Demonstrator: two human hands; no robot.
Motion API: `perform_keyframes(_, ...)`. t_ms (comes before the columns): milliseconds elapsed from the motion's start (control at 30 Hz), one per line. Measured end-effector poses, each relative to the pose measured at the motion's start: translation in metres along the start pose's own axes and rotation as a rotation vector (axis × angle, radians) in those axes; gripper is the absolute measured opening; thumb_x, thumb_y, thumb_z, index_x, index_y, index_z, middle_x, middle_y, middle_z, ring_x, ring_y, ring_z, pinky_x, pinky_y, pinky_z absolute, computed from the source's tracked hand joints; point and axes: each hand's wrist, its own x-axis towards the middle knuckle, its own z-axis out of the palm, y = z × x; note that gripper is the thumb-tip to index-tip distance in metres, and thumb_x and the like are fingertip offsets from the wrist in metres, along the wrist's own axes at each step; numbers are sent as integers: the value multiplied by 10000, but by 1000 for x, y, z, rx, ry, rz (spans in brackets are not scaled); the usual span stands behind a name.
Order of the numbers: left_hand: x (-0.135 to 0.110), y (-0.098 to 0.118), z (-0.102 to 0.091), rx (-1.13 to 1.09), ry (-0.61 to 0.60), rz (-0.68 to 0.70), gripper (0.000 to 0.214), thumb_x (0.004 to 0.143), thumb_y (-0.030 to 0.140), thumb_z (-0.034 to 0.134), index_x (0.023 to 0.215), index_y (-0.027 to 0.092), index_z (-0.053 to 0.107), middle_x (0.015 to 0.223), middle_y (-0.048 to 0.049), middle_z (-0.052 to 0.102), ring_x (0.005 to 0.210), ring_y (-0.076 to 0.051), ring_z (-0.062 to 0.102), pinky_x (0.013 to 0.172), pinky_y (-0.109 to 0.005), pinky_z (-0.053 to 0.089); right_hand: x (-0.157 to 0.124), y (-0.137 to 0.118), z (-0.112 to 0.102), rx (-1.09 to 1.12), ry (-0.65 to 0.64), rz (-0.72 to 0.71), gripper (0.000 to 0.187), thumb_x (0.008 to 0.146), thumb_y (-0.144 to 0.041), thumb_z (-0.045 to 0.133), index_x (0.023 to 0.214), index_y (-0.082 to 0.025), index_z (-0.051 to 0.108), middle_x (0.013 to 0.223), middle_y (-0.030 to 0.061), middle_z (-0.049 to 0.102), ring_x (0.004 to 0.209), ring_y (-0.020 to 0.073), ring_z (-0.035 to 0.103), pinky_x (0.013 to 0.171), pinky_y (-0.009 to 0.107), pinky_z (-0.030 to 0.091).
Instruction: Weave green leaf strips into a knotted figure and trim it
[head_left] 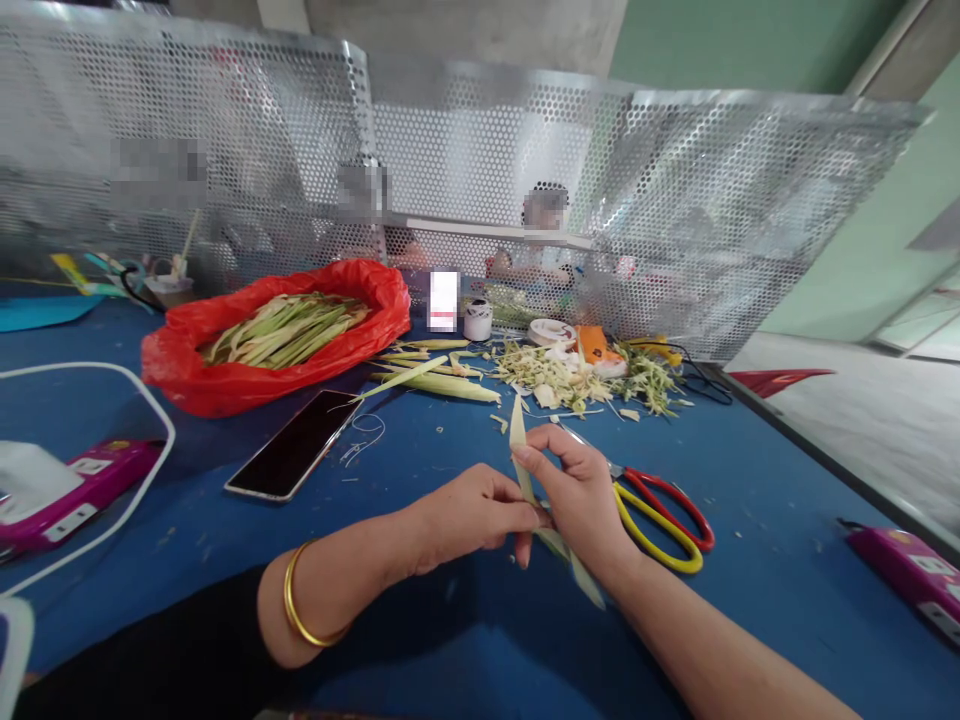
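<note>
Between my two hands is a pale green corn husk strip (519,425), its tip pointing up and away and its lower ends hanging beneath my fingers. My right hand (574,480) pinches the strip between thumb and forefinger. Lower on the same strip, my left hand (491,510) closes thumb and fingers around it; a gold bangle (294,600) circles that wrist. Just right of my right hand lie scissors (667,520) with red and yellow handles, their blades partly hidden behind the hand. Beyond my hands, several longer husk pieces (442,385) lie on the blue table (420,450).
A red plastic bag (187,375) full of husk strips stands back left, near a black phone (296,450). Husk scraps (555,378) and a tape roll (551,332) lie back right. Purple power strips (105,495) sit at both sides. A perforated metal screen (480,160) borders the far edge; a person sits behind it.
</note>
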Motion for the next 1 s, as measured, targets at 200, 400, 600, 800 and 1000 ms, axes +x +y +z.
perform_keyframes(200,4,-3,-6,-169,191,-17,290,718,386,597,533,169,548,503,11,548,462,-81,328,492,-248,209,12,1,-13,-14,-263,119,305,834,-442,569,666,-192,622,625,-15,549,619,147,476,604,262,376)
perform_keyframes(400,9,-5,-16,-285,260,-35,301,669,444,665,663,157,573,559,13,581,465,-71,365,482,-236,183,18,1,-26,-38,-370,179,273,781,-461,631,787,-199,709,700,0,638,626,149,507,578,248,362)
perform_keyframes(600,11,-7,-16,-259,254,-66,282,711,418,621,682,138,628,564,9,572,476,-73,389,481,-226,207,18,1,-30,-167,-346,98,213,798,-353,622,666,-193,671,607,-17,588,589,140,473,562,253,350)
perform_keyframes(800,10,-6,-17,-212,234,-56,242,718,357,591,623,144,659,494,31,497,449,-79,374,456,-230,222,18,2,-28,-283,-245,-37,178,795,-297,620,646,-209,659,615,-22,613,616,152,525,600,261,378)
perform_keyframes(1000,8,-4,-16,-243,265,-31,260,718,374,635,599,144,649,470,33,500,435,-76,384,447,-223,256,17,4,-27,-426,-155,-242,190,866,-268,580,693,-222,643,695,5,660,703,182,587,720,305,424)
